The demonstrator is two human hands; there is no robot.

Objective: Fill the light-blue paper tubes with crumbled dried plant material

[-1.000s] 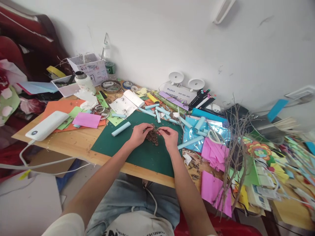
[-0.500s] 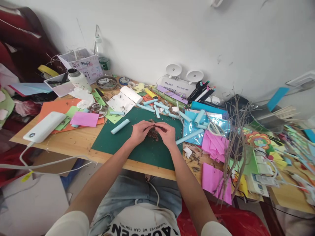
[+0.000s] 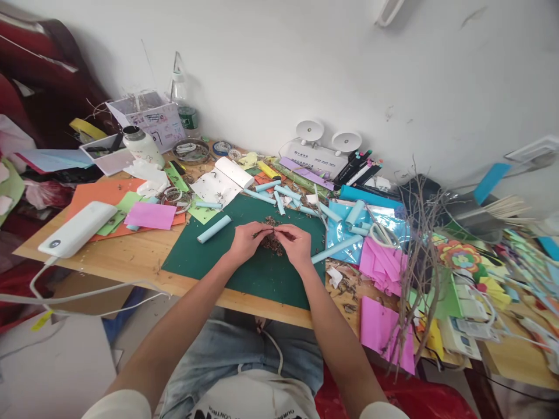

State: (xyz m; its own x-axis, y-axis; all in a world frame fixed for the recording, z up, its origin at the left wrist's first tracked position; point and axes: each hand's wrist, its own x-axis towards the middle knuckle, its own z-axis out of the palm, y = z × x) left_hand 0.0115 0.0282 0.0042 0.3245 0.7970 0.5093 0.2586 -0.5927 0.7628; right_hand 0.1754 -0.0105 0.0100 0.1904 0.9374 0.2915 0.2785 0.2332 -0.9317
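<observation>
My left hand (image 3: 245, 240) and my right hand (image 3: 295, 243) meet over a dark green cutting mat (image 3: 205, 256) on a wooden table (image 3: 131, 256). Both pinch at a small heap of brown dried plant bits (image 3: 271, 237) lying on the mat between them. The fingertips of the two hands nearly touch above the heap. A light blue paper roll (image 3: 213, 228) lies on the mat left of my left hand. Another long blue roll (image 3: 336, 249) lies just right of my right hand.
Several more blue rolls (image 3: 279, 195), pink paper sheets (image 3: 151, 215), orange paper, a white power bank (image 3: 72, 228) with its cable, a white bottle (image 3: 142, 146), markers (image 3: 358, 166) and a bundle of bare twigs (image 3: 417, 256) crowd the table. Scissors (image 3: 384, 233) lie on blue foil.
My hands have drawn closer together over the heap of plant bits. The view has shifted a little; nothing else on the table has moved.
</observation>
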